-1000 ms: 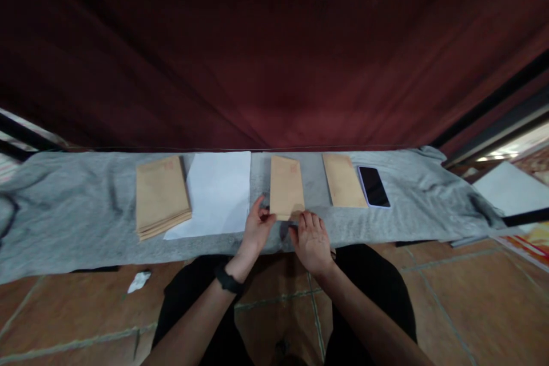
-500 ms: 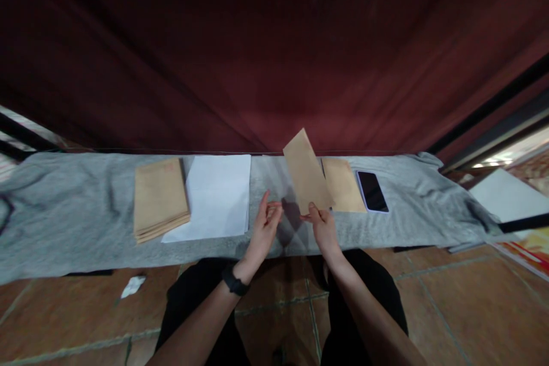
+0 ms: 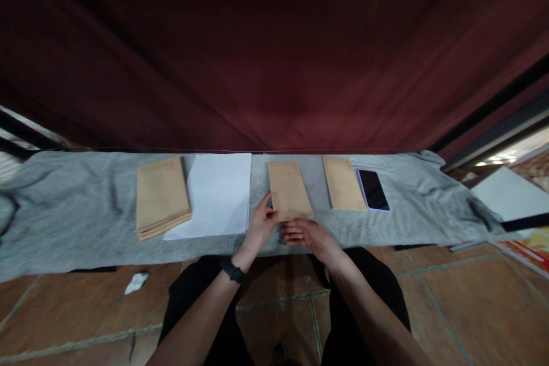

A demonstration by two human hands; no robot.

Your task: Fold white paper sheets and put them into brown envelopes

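Observation:
A brown paper envelope (image 3: pixel 290 186) lies in front of me on the grey cloth, tilted slightly. My left hand (image 3: pixel 260 226) has its thumb and fingers closed at the envelope's lower left corner. Along the near edge of that envelope is my right hand (image 3: pixel 309 235), its fingers stretched out and touching or close to the edge. A second brown envelope (image 3: pixel 344 183) rests to the right. On the left, a stack of brown envelopes (image 3: pixel 162 191) partly covers the white paper sheets (image 3: pixel 221 194).
A phone (image 3: pixel 373 190) in a pale purple case lies beside the right envelope. Grey cloth (image 3: pixel 86 211) covers the narrow bench. A dark red panel (image 3: pixel 274 68) rises behind it. Crumpled white tissue (image 3: pixel 136 282) is on the tiled floor; a white board (image 3: pixel 510 194) stands far right.
The envelope my right hand held up has come down flat on the cloth, in the middle. My left hand has closed at its corner, and my right hand has let go and opened.

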